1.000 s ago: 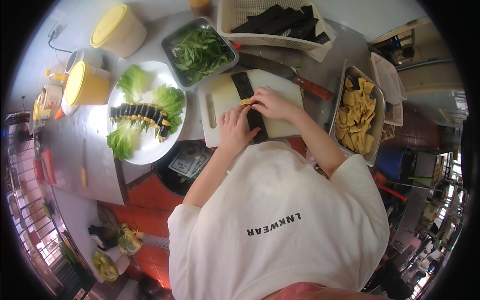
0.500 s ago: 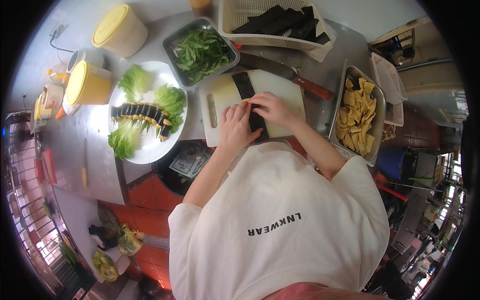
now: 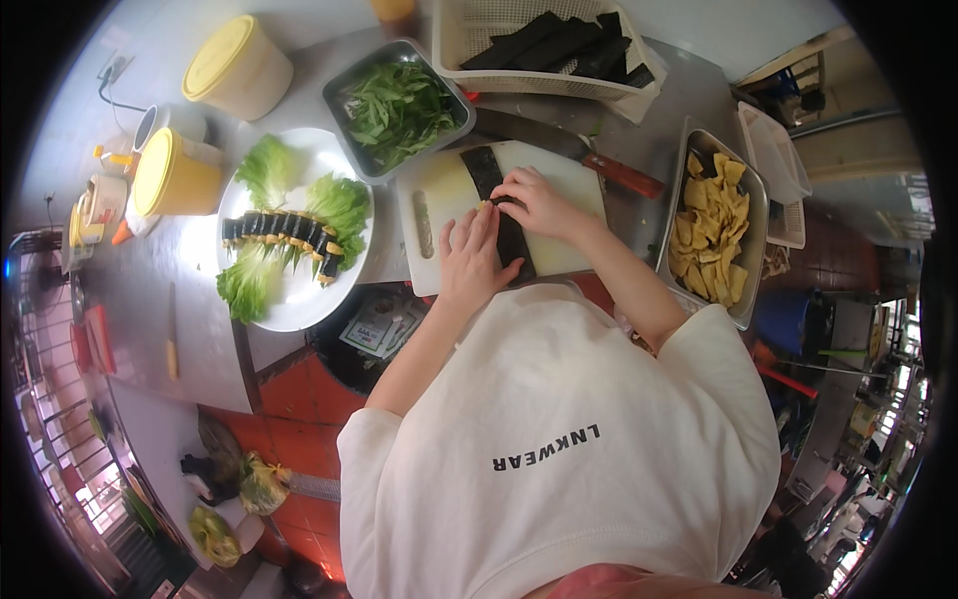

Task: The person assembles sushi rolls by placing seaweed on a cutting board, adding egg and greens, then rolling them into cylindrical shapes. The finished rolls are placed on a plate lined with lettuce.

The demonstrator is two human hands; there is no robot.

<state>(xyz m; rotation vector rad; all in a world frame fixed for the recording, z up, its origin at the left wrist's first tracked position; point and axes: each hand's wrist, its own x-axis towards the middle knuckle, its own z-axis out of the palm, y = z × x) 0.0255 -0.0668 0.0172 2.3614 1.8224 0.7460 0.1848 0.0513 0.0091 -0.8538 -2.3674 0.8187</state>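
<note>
A dark seaweed strip (image 3: pixel 515 250) lies lengthwise on the white cutting board (image 3: pixel 571 170) in front of me. My left hand (image 3: pixel 471 252) rests along the strip's left side, fingers stretched out and thumb apart on the seaweed. Its fingertips touch a small seaweed roll (image 3: pixel 489 204) with a yellow end showing. From the right, my right hand (image 3: pixel 540 206) pinches that roll with bent fingers; most of it is hidden. Finished seaweed rolls (image 3: pixel 289 228) stand in a curved row on the white plate (image 3: pixel 311 307), among lettuce leaves (image 3: pixel 337 208).
Beyond the board lies a large knife (image 3: pixel 559 143). Around it are a metal tray of green leaves (image 3: pixel 397 108), a white basket (image 3: pixel 461 28) of seaweed strips (image 3: pixel 549 48) and a metal tray of yellow tofu-skin pieces (image 3: pixel 711 232). Yellow-lidded tubs (image 3: pixel 239 68) stand far left.
My right hand has shifted slightly up and left, its fingers more bent around the roll. My left hand stays in nearly the same place.
</note>
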